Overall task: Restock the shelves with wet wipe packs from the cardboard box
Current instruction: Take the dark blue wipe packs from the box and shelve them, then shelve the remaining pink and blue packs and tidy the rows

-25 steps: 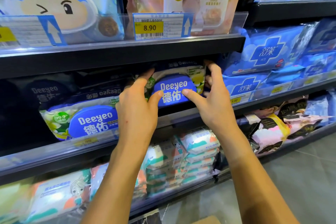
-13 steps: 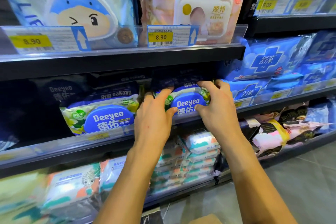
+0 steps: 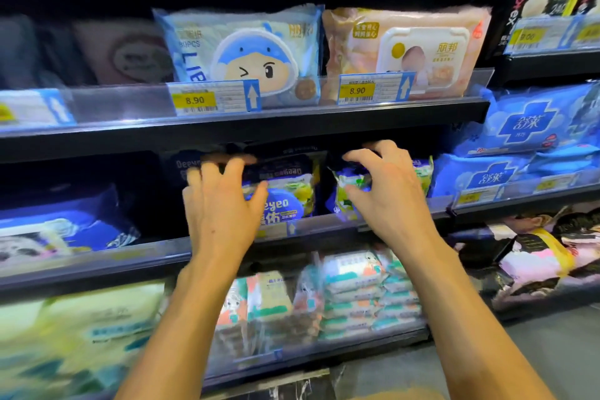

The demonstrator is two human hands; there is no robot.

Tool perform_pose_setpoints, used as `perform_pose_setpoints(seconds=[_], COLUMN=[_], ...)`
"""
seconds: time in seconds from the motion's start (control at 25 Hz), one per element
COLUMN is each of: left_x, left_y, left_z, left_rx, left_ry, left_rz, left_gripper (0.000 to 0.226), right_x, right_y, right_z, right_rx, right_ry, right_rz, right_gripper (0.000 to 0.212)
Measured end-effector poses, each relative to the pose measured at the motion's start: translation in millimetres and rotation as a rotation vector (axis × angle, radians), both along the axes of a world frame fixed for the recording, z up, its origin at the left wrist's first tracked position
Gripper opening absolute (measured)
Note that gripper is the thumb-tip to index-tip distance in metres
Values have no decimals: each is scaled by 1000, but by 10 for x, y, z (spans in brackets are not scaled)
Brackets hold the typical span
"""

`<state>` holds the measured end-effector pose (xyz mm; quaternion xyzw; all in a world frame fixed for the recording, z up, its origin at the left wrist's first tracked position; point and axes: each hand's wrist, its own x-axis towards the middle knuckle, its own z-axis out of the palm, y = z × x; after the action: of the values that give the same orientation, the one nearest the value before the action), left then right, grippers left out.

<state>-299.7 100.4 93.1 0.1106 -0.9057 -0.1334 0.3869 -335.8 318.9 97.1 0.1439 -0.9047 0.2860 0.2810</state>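
Fingers (image 3: 358, 156) of right hand (image 3: 386, 195) curl round a wipe pack (image 3: 345, 196), thumb under it, just above the middle shelf rail (image 3: 324, 226). Left hand (image 3: 224, 208) is spread and blurred against the neighbouring pack (image 3: 292, 195). Both packs sit on the shelf and look mid-straightening. Soft glossy film pouches, pillow-shaped. Stock left in the cardboard box: cannot tell.

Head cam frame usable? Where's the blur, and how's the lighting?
Head view: motion blur smears the fingertips of the left hand and the lower-left yellow packs; the right hand and the wet wipe pack it grips are soft too. The 8.90 price tag is legible. Top of frame is near black; shelf edges bow from the wide-angle lens.
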Motion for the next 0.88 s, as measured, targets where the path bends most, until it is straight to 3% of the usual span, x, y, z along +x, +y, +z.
perform_pose_setpoints(seconds=[0.08,0.2,0.32,0.52,0.76,0.88], left_x=[73,117,119,67,0,41], left_y=[-271,-487,-480,-256,-35,-104], left_z=[57,85,48,52,16,29], left_rx=[58,325,449,528,519,313], left_ry=[-116,-310,-360,-309,-282,-377], left_rz=[105,-42,-204,-205,-230,-169], left_gripper=[54,74,68,57,59,62], right_x=[71,183,294,470,577,640], right_y=[-131,-219,-193,-41,216,333], right_z=[27,54,91,120,79,-7], right_rx=[-12,-4,37,119,237,350], right_ry=[10,10,5,-84,-194,-282], right_rz=[51,124,176,222,264,298], right_gripper=[43,39,36,36,35,37])
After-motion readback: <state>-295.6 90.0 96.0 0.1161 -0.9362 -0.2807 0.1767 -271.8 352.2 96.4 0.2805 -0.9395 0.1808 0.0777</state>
